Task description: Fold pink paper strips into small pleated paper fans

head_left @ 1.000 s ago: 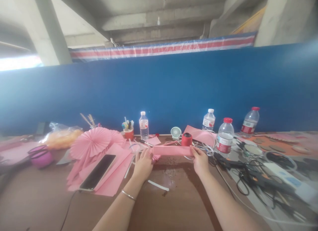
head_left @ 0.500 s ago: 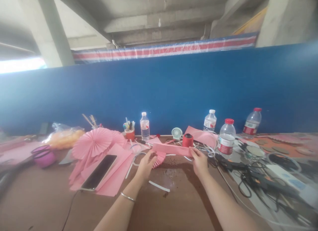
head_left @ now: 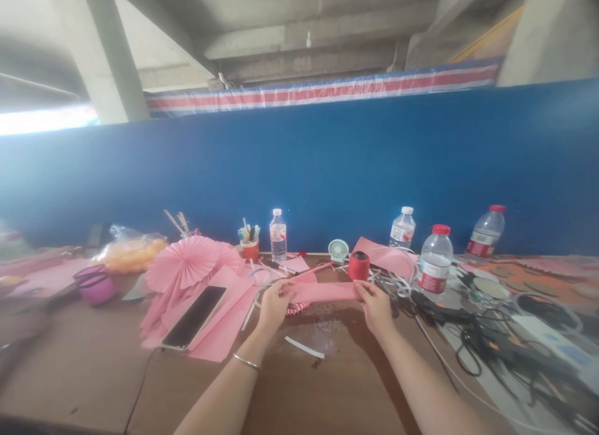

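A strip of pink paper (head_left: 325, 292) is stretched level between my two hands, above the brown table. My left hand (head_left: 276, 304), with a silver bangle on the wrist, pinches its left end. The fingers of my right hand (head_left: 375, 304) are closed on the right end. Just below the strip, a small pleated pink paper piece (head_left: 298, 309) shows only in part. Behind the strip stands a red cylindrical object (head_left: 359, 266). A narrow white strip (head_left: 304, 347) lies on the table between my forearms.
Left are pink paper fans (head_left: 181, 263), pink sheets (head_left: 229, 322), a phone (head_left: 194, 317) with a cable and a purple container (head_left: 95, 285). A pen cup (head_left: 249, 249), a water bottle (head_left: 277, 236) and a small fan (head_left: 338, 251) stand behind. Bottles (head_left: 434, 263) and tangled cables (head_left: 472, 335) occupy the right.
The pink paper strip has come down slightly and its face tilts more upward, now covering more of the pleated piece. Both hands keep hold of its ends. The whole view has shifted a little.
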Demonstrator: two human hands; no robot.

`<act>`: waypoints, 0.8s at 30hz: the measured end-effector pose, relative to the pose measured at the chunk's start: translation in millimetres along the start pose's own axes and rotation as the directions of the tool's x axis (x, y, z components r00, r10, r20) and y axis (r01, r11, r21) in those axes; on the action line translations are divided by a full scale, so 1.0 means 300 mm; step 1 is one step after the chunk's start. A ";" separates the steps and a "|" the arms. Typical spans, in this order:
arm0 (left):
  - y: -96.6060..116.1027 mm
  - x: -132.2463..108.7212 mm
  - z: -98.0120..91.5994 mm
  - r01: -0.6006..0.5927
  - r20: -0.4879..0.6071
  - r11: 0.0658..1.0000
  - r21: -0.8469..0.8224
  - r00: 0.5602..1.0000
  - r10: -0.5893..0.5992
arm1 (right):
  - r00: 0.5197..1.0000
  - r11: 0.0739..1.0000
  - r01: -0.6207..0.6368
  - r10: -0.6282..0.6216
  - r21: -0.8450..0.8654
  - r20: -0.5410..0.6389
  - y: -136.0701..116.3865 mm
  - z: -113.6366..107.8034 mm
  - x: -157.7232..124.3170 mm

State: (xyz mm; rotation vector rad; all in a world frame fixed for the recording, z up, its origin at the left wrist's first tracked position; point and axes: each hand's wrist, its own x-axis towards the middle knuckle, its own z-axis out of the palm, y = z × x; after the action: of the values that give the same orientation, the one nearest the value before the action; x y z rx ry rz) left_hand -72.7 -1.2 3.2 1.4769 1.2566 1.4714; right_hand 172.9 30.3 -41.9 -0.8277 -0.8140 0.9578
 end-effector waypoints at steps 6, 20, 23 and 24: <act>-0.001 0.009 -0.010 -0.036 -0.042 0.998 0.048 0.998 0.038 | 1.000 0.998 0.019 -0.020 -0.063 -0.021 0.009 0.005 -0.008; -0.010 0.016 -0.038 -0.178 0.094 0.972 0.155 0.982 0.165 | 0.993 0.997 -0.030 0.037 -0.066 0.114 -0.028 -0.035 0.018; -0.006 0.012 -0.040 -0.186 0.095 0.967 0.176 0.981 0.172 | 0.991 0.997 -0.037 0.044 -0.061 0.125 -0.030 -0.036 0.015; -0.006 0.013 -0.040 -0.186 0.089 0.965 0.183 0.981 0.172 | 0.991 0.997 -0.037 0.044 -0.062 0.124 -0.029 -0.036 0.014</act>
State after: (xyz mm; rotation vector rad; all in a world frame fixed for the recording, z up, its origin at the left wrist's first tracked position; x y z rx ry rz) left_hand -85.1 1.0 4.1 1.7956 1.2761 1.4290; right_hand 186.9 28.7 -38.3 -0.8443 -0.9410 1.0338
